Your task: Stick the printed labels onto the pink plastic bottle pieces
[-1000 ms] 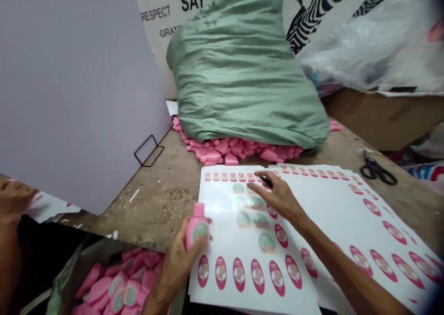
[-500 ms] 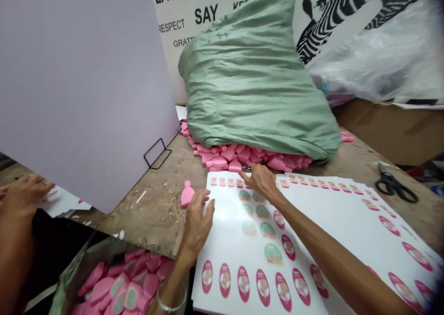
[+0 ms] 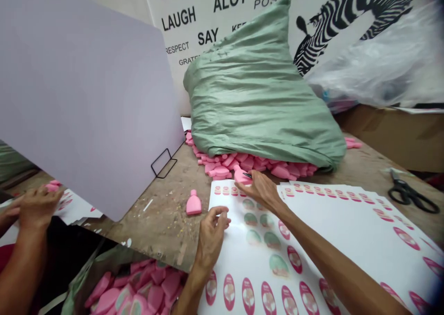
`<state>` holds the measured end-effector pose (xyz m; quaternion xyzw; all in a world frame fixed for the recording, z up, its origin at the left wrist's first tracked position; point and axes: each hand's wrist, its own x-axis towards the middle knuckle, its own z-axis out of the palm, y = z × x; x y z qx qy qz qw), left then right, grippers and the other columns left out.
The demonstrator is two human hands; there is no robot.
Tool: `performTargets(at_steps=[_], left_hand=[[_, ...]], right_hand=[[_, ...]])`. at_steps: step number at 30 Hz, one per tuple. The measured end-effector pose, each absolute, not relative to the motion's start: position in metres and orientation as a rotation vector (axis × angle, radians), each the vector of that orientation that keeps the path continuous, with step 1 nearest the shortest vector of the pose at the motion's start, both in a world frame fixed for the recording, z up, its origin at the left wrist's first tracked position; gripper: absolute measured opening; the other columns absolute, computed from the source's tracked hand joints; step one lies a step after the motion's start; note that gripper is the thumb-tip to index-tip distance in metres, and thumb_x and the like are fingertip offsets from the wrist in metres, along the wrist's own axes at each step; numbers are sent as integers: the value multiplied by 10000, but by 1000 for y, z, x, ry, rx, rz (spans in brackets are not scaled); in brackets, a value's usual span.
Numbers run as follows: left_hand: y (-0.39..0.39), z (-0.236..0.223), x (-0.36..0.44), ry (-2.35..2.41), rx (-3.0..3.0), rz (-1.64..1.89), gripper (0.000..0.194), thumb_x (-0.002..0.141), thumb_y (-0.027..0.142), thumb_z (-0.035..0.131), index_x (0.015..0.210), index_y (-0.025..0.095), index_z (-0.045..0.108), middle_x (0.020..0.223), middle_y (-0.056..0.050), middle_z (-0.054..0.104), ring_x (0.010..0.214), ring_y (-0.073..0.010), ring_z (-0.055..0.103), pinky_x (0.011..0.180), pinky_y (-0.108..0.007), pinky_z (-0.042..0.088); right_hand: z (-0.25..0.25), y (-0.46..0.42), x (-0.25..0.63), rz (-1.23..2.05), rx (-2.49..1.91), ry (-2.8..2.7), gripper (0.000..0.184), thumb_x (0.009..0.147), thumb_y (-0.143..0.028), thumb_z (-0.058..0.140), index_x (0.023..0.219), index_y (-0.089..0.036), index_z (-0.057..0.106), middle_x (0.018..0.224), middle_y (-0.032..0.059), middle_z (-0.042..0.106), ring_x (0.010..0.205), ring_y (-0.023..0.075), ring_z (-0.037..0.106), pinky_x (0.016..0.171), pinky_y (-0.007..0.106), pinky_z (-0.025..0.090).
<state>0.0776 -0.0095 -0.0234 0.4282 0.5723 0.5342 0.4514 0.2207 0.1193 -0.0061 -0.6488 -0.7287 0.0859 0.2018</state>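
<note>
My right hand (image 3: 264, 191) reaches past the far edge of the sticker sheet (image 3: 243, 250) to the heap of pink flat bottles (image 3: 263, 164). Its fingers are closed on one pink bottle (image 3: 241, 176), with something small and dark beside the fingertips. My left hand (image 3: 211, 234) rests on the sheet's left part, fingers curled into a pinch; what is between them is too small to see. A single pink bottle (image 3: 193, 204) lies on the wooden table (image 3: 166, 213) just left of the sheet, apart from both hands.
A big green sack (image 3: 260, 102) lies on the pink heap. A lilac board (image 3: 86, 97) stands on a wire stand (image 3: 163, 163). Another person's hands (image 3: 33, 206) work at the left. Near me is a box of pink bottles (image 3: 138, 292). Scissors (image 3: 409, 195) and more sticker sheets (image 3: 364, 218) lie at the right.
My left hand set its pink bottle down on the table and moved onto the sheet. My right hand left the stickers, reached to the heap and closed on a pink bottle.
</note>
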Motion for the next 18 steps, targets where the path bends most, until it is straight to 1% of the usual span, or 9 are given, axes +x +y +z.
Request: performTargets(at_steps=[2, 3, 4, 6, 8, 10, 12, 15, 18], left_hand=[[-4, -18, 91, 1207, 897, 1330, 399, 825, 459, 570, 1073, 147, 599, 1115, -126, 632, 963, -211, 637, 814, -322, 521], [-3, -16, 100, 1109, 849, 1315, 420, 821, 473, 579, 1084, 146, 595, 1137, -130, 628, 985, -217, 633, 829, -326, 519], [-3, -15, 108, 1034, 821, 1294, 427, 814, 481, 589, 1072, 141, 599, 1109, -130, 643, 975, -221, 639, 829, -332, 520], [-9, -16, 119, 960, 793, 1273, 418, 793, 483, 616, 1012, 127, 616, 1012, -121, 674, 889, -221, 662, 797, -344, 532], [-18, -18, 121, 989, 764, 1280, 402, 781, 473, 630, 978, 123, 620, 981, -115, 681, 803, -206, 674, 770, -353, 542], [-30, -20, 116, 1058, 766, 1266, 380, 795, 461, 611, 976, 127, 609, 968, -111, 684, 740, -183, 673, 765, -360, 546], [-41, -20, 112, 1117, 818, 1209, 354, 823, 453, 575, 964, 130, 598, 944, -109, 690, 695, -167, 670, 749, -349, 547], [-56, -18, 118, 1165, 881, 1072, 339, 829, 440, 566, 968, 131, 588, 950, -126, 699, 715, -187, 683, 688, -311, 546], [-66, -22, 134, 1183, 893, 956, 342, 822, 419, 582, 1006, 131, 575, 892, -133, 716, 764, -221, 698, 652, -288, 540]], right_hand=[[-2, 77, 230, 367, -1605, -2050, 484, 745, -501, 595, 1094, -165, 570, 1063, 115, 663, 999, 254, 614, 837, 344, 462], [-2, 55, 234, 433, -1527, -2052, 460, 745, -476, 602, 1092, -175, 566, 1059, 107, 660, 991, 250, 614, 838, 348, 466], [-2, 35, 240, 514, -1450, -2061, 441, 747, -450, 608, 1095, -184, 559, 1060, 100, 655, 983, 244, 614, 834, 349, 470], [-3, 3, 255, 706, -1356, -2040, 443, 776, -436, 594, 1145, -201, 522, 1074, 86, 643, 965, 225, 616, 813, 337, 480], [-6, -13, 276, 839, -1383, -1930, 439, 851, -457, 505, 1213, -212, 460, 1044, 73, 641, 888, 196, 629, 753, 317, 489], [-13, -20, 300, 785, -1540, -1782, 377, 910, -463, 391, 1184, -212, 455, 948, 60, 644, 761, 179, 623, 674, 310, 478], [-24, -24, 319, 611, -1675, -1734, 303, 918, -447, 373, 1060, -211, 498, 867, 50, 635, 696, 178, 596, 637, 312, 451], [-42, -32, 331, 407, -1659, -1912, 194, 886, -390, 461, 901, -210, 533, 823, 47, 636, 722, 190, 579, 667, 323, 420], [-54, -43, 328, 223, -1554, -2067, 149, 889, -319, 476, 858, -199, 559, 806, 47, 648, 739, 194, 573, 690, 330, 382]])
